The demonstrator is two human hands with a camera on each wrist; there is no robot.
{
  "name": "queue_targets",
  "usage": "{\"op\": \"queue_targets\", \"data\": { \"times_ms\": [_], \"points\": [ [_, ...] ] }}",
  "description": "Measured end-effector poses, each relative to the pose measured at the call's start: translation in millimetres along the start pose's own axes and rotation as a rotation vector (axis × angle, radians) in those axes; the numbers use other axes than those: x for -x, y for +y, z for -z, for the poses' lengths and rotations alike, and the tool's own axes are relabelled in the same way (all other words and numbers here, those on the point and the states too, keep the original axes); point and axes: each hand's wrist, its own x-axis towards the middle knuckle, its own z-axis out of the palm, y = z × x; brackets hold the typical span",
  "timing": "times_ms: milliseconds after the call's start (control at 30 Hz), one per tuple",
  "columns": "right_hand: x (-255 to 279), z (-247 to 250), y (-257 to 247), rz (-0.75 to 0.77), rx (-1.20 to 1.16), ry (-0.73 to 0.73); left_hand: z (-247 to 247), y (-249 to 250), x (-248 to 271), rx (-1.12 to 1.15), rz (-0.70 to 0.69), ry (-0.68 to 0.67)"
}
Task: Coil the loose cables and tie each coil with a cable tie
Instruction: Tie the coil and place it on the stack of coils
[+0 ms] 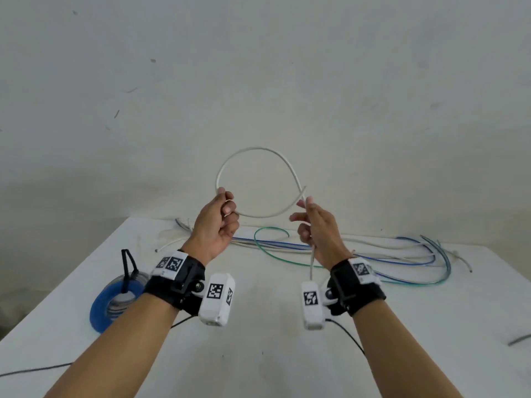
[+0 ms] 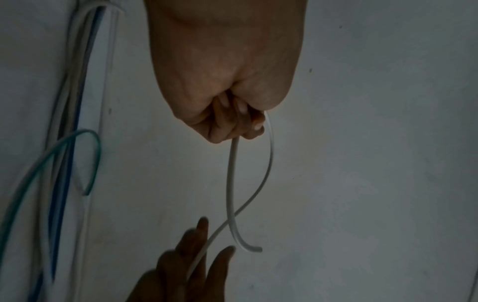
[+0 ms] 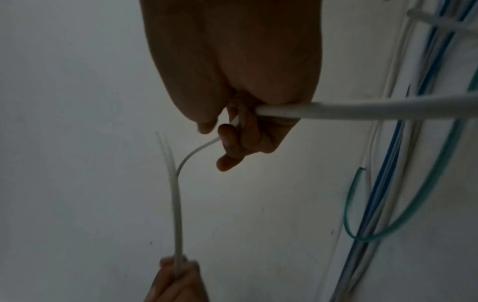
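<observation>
I hold a white cable (image 1: 253, 150) up above the white table (image 1: 258, 354), bent into one round loop. My left hand (image 1: 225, 206) pinches the loop's left side where two strands meet (image 2: 269, 155). My right hand (image 1: 306, 214) grips the cable at the crossing on the right, with its tail (image 1: 312, 262) hanging down past the wrist. In the right wrist view the thick white cable (image 3: 362, 109) runs out of my curled fingers (image 3: 232, 143). Loose blue, white and green cables (image 1: 373, 254) lie in a long bundle on the table behind my hands.
A blue coil (image 1: 115, 300) with a black cable tie (image 1: 126, 268) standing on it lies at the table's left. A thin dark wire (image 1: 34, 369) crosses the near left corner. A grey cable end (image 1: 520, 338) shows at the right edge. A plain wall rises behind.
</observation>
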Motion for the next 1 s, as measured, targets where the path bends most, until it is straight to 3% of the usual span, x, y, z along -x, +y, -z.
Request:
{"op": "queue_targets", "data": {
  "times_ms": [167, 300, 400, 500, 567, 633, 733, 833, 867, 933, 1000],
  "points": [
    [3.0, -9.9, 13.3, 0.065, -0.03, -0.073, 8.1, -37.7, -18.0, 0.073, 0.116, 0.044],
    [0.1, -11.2, 17.9, -0.002, -0.251, -0.097, 24.5, -60.8, -31.4, 0.261, 0.262, 0.09],
    [-3.8, -12.0, 26.7, 0.097, -0.154, -0.111, 31.6, -67.7, -36.6, 0.22, 0.321, 0.133],
    [-7.4, -11.7, 35.3, 0.165, -0.008, -0.055, 32.8, -72.0, -33.4, -0.166, 0.192, 0.256],
    [-6.4, -14.2, 36.9, 0.149, 0.03, -0.056, 35.7, -71.8, -30.1, -0.502, -0.013, 0.312],
    [-2.0, -20.2, 38.2, 0.124, 0.087, -0.105, 33.1, -67.7, -20.7, -0.674, -0.2, 0.113],
    [5.7, -29.5, 44.2, 0.098, 0.169, -0.206, 21.6, -63.7, -8.9, -0.669, -0.186, -0.204],
    [10.2, -36.1, 47.1, 0.084, 0.222, -0.238, 14.0, -65.1, -2.5, -0.787, -0.199, -0.325],
    [10.9, -37.6, 46.3, 0.094, 0.239, -0.209, 15.2, -67.5, -2.3, -0.831, -0.21, -0.32],
    [10.5, -39.7, 43.7, 0.133, 0.236, -0.128, 18.6, -69.5, -4.6, -0.834, -0.225, -0.188],
    [11.6, -40.7, 38.0, 0.16, 0.173, -0.099, 20.3, -61.7, -10.4, -0.6, -0.137, -0.025]
  ]
}}
